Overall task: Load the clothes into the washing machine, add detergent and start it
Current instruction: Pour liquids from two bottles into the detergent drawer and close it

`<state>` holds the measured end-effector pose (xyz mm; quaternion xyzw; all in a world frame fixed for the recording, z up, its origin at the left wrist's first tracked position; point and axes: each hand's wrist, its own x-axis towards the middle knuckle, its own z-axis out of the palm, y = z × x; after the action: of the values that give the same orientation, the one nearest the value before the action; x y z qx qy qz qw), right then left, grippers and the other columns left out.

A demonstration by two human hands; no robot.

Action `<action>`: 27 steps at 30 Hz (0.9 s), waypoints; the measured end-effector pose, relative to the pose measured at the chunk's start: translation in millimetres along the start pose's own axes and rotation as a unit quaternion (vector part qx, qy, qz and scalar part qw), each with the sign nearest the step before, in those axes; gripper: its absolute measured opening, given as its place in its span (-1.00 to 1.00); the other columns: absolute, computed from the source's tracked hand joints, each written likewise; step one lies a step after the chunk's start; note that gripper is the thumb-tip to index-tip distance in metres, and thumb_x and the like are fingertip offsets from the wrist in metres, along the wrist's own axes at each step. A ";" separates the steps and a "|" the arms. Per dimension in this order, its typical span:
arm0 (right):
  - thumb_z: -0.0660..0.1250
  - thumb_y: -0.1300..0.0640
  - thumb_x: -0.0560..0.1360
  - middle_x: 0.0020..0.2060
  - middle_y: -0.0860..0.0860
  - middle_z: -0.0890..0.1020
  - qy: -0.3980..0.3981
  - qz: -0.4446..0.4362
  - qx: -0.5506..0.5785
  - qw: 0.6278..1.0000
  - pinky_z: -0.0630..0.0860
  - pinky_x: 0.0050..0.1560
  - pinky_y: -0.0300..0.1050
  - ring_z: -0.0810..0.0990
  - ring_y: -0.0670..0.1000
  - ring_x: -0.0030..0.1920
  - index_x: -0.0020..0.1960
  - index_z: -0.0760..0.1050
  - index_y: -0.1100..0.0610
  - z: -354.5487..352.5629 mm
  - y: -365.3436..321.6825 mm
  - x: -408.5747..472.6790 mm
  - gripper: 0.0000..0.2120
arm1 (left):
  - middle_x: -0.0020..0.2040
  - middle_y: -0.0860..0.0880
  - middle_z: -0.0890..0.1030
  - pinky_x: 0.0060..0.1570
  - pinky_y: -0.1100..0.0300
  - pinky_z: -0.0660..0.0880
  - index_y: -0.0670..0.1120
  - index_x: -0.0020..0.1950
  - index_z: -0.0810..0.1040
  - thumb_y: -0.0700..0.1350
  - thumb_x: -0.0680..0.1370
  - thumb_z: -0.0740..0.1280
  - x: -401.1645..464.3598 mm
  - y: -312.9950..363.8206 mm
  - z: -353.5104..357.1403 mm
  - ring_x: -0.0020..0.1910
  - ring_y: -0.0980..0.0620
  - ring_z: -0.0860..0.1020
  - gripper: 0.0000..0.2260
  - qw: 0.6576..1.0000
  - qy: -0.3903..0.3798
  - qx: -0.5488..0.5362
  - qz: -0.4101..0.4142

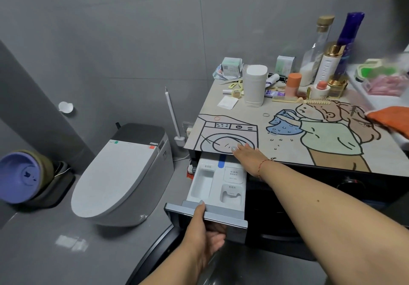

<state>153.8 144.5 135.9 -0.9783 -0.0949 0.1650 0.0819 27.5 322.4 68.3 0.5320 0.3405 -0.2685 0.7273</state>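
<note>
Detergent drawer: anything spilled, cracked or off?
Nothing stands out. The detergent drawer is pulled out straight, its compartments look clean, with no spill visible. Left hand grips its front panel; right hand rests at the machine's top edge.

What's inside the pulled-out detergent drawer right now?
The detergent drawer shows three white compartments, all looking empty, plus a blue tab at the back. The right hand covers its far right corner; the left hand grips the front panel.

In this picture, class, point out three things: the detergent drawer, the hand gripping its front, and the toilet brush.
detergent drawer (202,183): head view, on its long left compartment.
left hand (204,233): head view, on the back of the hand at the drawer front.
toilet brush (171,112): head view, on its white handle.
</note>
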 end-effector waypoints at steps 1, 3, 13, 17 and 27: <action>-0.10 0.38 0.58 0.55 0.13 -0.04 0.001 0.000 0.001 1.000 -0.04 0.51 0.18 -0.12 0.20 0.54 0.54 -0.08 0.11 0.0 -1.9 -1.9 -0.44 | -0.33 -0.16 0.54 -0.30 0.15 0.53 -0.26 -0.11 0.56 0.37 0.51 0.16 -2.3 2.2 -4.2 -0.35 -0.09 0.55 -0.34 0.999 -0.006 0.039 -0.018; -0.09 0.39 0.58 0.54 0.14 -0.02 0.002 0.002 0.008 1.000 -0.02 0.50 0.18 -0.09 0.20 0.54 0.54 -0.08 0.11 -0.2 -3.5 -5.1 -0.44 | -0.43 -0.12 0.49 -0.40 0.23 0.42 -0.19 -0.27 0.47 0.48 0.44 0.08 -9.0 10.1 -7.8 -0.46 -0.07 0.48 -0.29 0.991 -0.016 0.124 -0.057; -0.09 -0.04 0.66 0.49 0.11 0.26 0.016 0.070 0.253 0.965 0.12 0.46 -0.07 0.24 0.11 0.47 0.49 0.22 0.11 -13.3 6.7 -32.4 -0.53 | -0.38 -0.19 0.61 -0.51 0.32 0.45 -0.25 -0.21 0.56 0.38 0.55 0.00 -33.5 95.4 50.8 -0.48 -0.08 0.58 -0.28 0.902 -0.041 0.429 -0.022; -0.03 -0.09 0.63 0.32 0.14 0.48 0.117 0.108 0.351 0.923 0.27 0.40 -0.03 0.42 0.14 0.33 0.33 0.43 0.16 -24.1 40.4 -34.2 -0.53 | -0.22 -0.24 0.67 -0.21 0.09 0.57 -0.31 -0.06 0.58 0.27 0.58 0.07 -26.7 128.0 97.1 -0.30 -0.15 0.62 -0.36 0.866 -0.017 0.449 0.219; 0.11 -0.11 0.57 -0.08 0.04 0.61 0.293 0.193 0.393 0.850 0.46 -0.04 -0.09 0.54 0.08 -0.01 -0.01 0.53 0.06 -80.9 187.7 -30.2 -0.69 | 0.19 -0.12 0.60 0.02 0.12 0.39 -0.14 0.23 0.52 0.22 0.60 0.08 16.9 155.4 249.8 0.16 -0.13 0.53 -0.50 0.699 -0.013 0.555 0.450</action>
<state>182.9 -54.2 184.6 -0.8662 0.1966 -0.0929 0.4499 207.4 127.9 197.5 0.9254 -0.1599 -0.0564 0.3389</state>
